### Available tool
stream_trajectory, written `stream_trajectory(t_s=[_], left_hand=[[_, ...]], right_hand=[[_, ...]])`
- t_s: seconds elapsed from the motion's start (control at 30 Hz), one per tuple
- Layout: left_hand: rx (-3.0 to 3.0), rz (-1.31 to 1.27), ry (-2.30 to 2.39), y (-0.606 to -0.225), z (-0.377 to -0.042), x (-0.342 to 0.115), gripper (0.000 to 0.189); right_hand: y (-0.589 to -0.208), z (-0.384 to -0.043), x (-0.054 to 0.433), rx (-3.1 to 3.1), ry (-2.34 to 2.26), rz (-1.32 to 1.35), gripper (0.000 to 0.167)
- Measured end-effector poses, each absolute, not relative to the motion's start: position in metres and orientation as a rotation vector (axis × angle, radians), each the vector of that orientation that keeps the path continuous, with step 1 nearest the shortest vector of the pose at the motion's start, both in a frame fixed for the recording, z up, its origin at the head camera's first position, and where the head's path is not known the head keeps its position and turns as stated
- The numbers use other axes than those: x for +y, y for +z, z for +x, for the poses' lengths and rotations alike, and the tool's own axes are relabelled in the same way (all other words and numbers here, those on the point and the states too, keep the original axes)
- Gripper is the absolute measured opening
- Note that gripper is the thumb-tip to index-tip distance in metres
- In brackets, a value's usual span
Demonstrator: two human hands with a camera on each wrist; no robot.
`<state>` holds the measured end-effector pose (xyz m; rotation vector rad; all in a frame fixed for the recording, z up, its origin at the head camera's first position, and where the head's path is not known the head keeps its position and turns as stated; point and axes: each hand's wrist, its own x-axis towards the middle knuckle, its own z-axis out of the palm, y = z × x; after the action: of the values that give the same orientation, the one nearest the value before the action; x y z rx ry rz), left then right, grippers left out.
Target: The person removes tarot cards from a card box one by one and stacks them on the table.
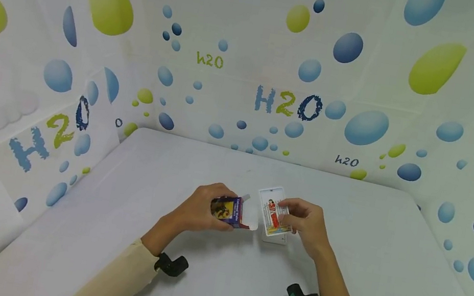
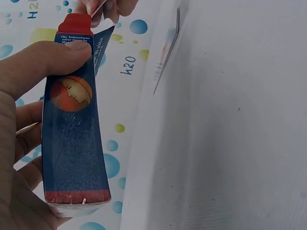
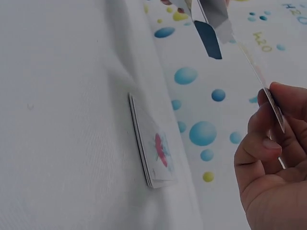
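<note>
Left hand (image 1: 205, 209) grips box (image 1: 228, 211), leaving its mouth clear; my right hand (image 1: 309, 228) pinches card (image 1: 272, 214) by its side (picture mostly shows).

In the head view, the left hand (image 1: 201, 209) covers one end of the box (image 1: 227, 211), while the right hand (image 1: 309, 227) and its card (image 1: 272, 213) hide most of the card stack (image 1: 274, 239) on the desk (image 1: 216, 282). The top edge crops the right hand in the left wrist view and the box in the right wrist view, where the stack's printed picture is blurred.
</note>
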<state>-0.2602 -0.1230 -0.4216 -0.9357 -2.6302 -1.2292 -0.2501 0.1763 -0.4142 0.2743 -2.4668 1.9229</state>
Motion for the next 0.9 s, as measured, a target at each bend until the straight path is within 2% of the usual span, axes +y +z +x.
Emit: stream_trajectory(t_s=[0.63, 0.9], left_hand=[[-2.625, -0.928, -1.259, -0.42, -0.261, -0.124, 0.067], [-2.618, -0.943, -1.262, -0.42, -0.26, -0.124, 0.066]], right_hand=[[-0.434, -0.258, 0.184, -2.547, 1.937, -0.032, 0.032], [-0.446, -0.262, 0.185, -2.609, 1.917, -0.031, 0.031]])
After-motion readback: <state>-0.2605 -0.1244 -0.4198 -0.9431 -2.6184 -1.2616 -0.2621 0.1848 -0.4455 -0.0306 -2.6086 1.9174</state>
